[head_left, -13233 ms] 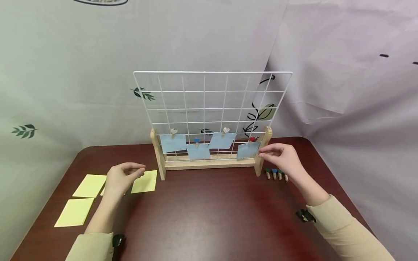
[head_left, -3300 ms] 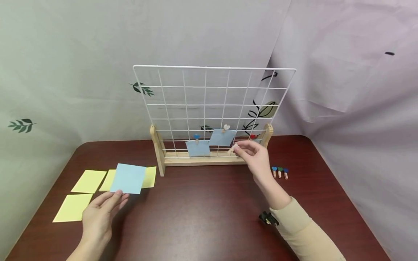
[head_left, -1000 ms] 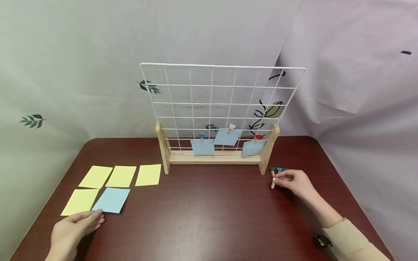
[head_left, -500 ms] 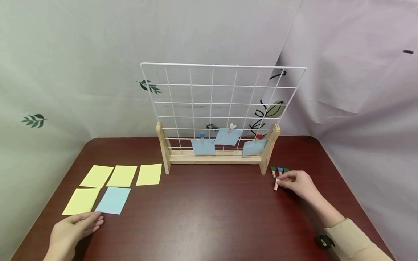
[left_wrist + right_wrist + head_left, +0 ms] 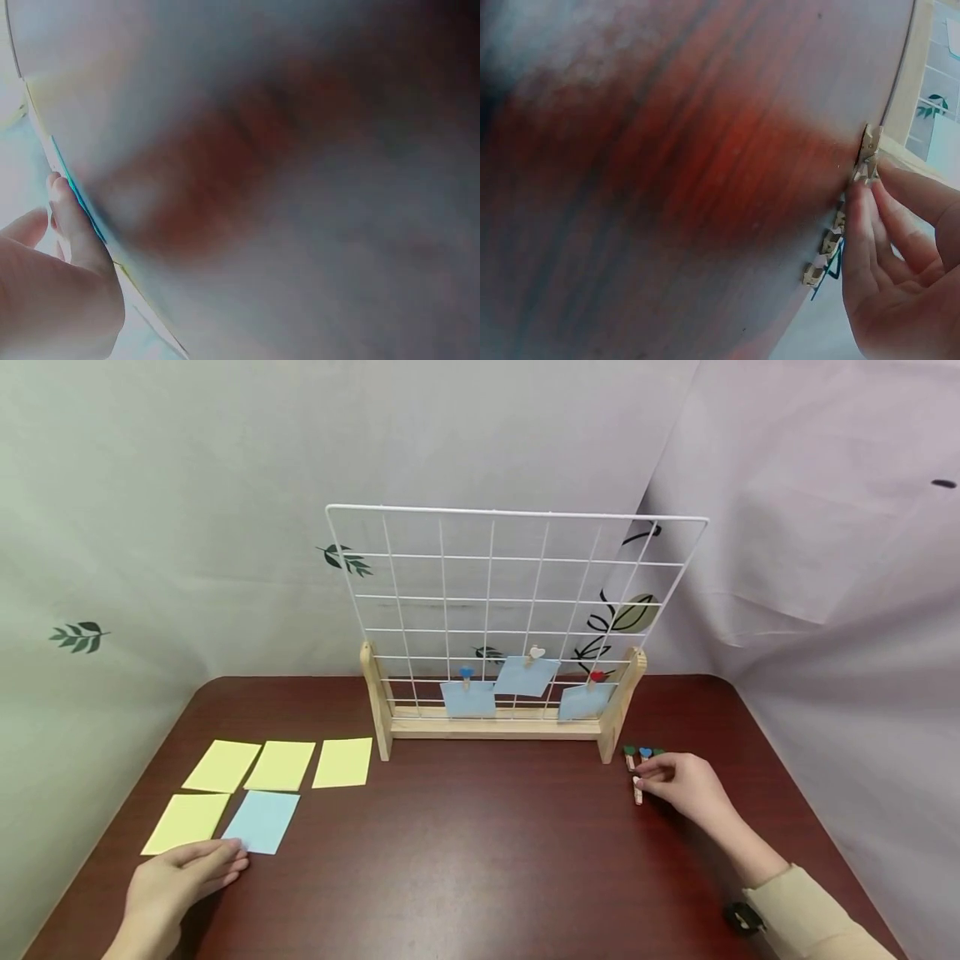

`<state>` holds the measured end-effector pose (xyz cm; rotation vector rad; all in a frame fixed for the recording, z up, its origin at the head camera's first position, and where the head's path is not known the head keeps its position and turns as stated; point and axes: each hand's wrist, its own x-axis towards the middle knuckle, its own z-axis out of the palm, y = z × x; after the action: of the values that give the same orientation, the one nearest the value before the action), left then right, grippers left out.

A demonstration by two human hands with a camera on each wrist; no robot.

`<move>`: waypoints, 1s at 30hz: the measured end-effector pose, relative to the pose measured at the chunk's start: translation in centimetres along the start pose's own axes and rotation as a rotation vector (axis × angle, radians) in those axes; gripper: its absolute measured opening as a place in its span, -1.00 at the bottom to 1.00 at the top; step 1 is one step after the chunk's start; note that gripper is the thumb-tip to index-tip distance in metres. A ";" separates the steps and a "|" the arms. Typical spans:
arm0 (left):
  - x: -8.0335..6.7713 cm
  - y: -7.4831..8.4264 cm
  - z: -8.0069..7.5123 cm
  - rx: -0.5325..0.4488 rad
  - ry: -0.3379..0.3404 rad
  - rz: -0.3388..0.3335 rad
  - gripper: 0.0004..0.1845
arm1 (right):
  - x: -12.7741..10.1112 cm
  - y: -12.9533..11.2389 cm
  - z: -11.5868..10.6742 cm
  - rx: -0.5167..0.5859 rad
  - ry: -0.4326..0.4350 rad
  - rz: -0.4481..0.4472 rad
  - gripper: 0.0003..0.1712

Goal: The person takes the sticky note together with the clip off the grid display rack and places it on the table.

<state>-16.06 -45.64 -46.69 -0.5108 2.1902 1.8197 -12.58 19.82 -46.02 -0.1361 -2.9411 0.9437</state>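
Note:
In the head view, my left hand (image 5: pixel 180 883) rests at the near left corner of a blue sticky note (image 5: pixel 264 821) that lies flat on the table. The thumb touches the note; the left wrist view shows another finger apart from it. My right hand (image 5: pixel 688 787) pinches a small wooden clothespin with a white heart (image 5: pixel 638 791) at the tabletop. In the right wrist view, its fingertips (image 5: pixel 864 187) meet at the clip. Behind that clip stands a row of heart clothespins (image 5: pixel 645 753), partly hidden by the fingers.
A white wire grid (image 5: pixel 491 597) in a wooden stand (image 5: pixel 495 730) stands at the middle back. Several clips hold blue notes (image 5: pixel 528 676) on it. Yellow sticky notes (image 5: pixel 279 765) lie on the left of the dark red table (image 5: pixel 465 860). A grey curtain hangs behind.
The white-heart clothespin and a blue note came off the grid and down to the table. In the last second the clip shifted slightly nearer; the left hand slid a little right along the note.

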 end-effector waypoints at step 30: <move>1.6 3.1 6.1 0.140 -0.059 0.166 -0.75 | 1.7 -2.9 -1.8 0.048 0.076 -0.099 -0.84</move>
<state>-18.95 -39.36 -45.75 -0.2501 2.3599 1.7181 -14.35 18.67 -42.81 -0.0236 -2.8248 0.9720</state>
